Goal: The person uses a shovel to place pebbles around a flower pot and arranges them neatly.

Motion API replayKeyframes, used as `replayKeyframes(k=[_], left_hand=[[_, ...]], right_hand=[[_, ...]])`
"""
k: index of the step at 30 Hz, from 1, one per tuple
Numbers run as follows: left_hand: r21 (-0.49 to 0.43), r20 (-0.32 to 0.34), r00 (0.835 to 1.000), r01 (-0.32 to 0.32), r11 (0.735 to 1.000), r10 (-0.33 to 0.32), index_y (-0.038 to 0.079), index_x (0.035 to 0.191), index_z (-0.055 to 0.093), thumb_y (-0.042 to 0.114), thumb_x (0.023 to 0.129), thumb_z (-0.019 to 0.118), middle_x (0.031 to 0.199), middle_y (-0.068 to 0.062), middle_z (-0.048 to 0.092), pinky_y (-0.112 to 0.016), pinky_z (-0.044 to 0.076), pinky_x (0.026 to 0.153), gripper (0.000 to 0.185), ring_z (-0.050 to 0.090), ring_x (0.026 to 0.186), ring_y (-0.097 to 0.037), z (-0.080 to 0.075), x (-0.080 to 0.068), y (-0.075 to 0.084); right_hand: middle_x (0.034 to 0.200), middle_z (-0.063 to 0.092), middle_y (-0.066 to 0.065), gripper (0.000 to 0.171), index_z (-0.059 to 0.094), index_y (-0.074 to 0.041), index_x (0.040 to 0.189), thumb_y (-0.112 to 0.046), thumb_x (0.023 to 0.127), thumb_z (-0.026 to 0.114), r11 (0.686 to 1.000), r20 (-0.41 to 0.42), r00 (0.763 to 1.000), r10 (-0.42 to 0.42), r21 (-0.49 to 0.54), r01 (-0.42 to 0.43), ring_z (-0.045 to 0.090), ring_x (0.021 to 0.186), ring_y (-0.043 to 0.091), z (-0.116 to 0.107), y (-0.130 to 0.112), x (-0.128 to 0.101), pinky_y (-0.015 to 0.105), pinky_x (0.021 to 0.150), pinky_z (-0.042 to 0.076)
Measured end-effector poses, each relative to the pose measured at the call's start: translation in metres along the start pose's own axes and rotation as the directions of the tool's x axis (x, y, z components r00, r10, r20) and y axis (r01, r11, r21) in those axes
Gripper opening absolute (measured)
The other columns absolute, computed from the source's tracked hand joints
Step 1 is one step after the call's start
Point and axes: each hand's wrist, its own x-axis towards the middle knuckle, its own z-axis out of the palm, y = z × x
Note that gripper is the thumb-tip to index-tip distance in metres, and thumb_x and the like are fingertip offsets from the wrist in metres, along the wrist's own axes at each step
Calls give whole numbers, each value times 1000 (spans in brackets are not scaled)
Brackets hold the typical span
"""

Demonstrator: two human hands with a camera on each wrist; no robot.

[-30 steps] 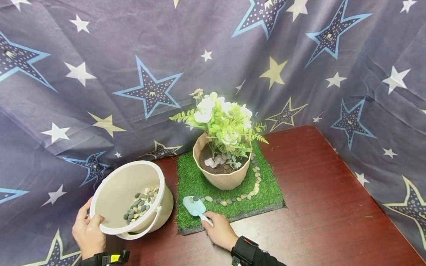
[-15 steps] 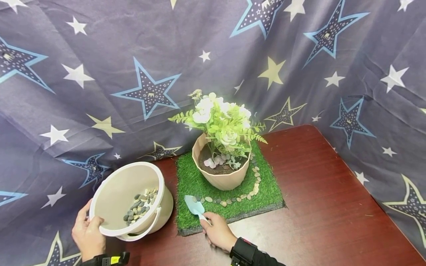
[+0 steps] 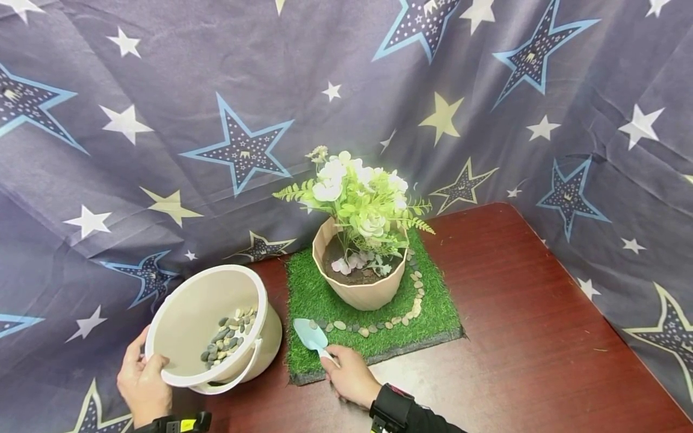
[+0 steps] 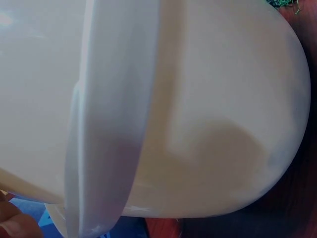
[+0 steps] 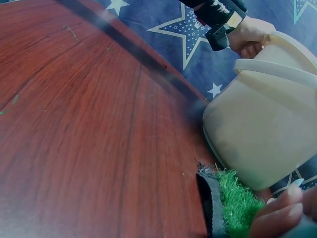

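On the turf point(image 3: 433, 310), near left: scoop point(image 3: 310, 337), handle gripped in the right hand's point(image 3: 351, 376) curled fingers. Blade shifted leftward within the last half second; dark stone point(image 3: 322, 324) now clear of it at the row's point(image 3: 364, 331) left end, apparently lengthening the row. Pale stone point(image 3: 313, 324) seemingly on the blade yet. Beside the turf: bucket point(image 3: 272, 337), pebbles point(image 3: 219, 347) inside, rim pinched by the left hand point(image 3: 143, 379).
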Motion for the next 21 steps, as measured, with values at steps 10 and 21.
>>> replayKeyframes(k=[10,21], left_hand=[[-24,-5,1000,-7,1000,7,8,134,70,-13,77,50,56,13,63,-11,44,46,65,56,46,2,2,-1,-1],[-63,-9,1000,1,998,-2,7,133,70,-14,77,49,59,10,63,-11,46,47,64,58,46,1,2,1,-2]], right_hand=[[70,57,1,26,64,3,122,-14,105,54,983,2,995,96,154,-95,39,39,5,6,-8,13,19,32,33],[76,54,1,28,59,4,119,-19,108,49,953,-1,989,146,268,-140,40,41,5,8,-8,14,18,32,33]])
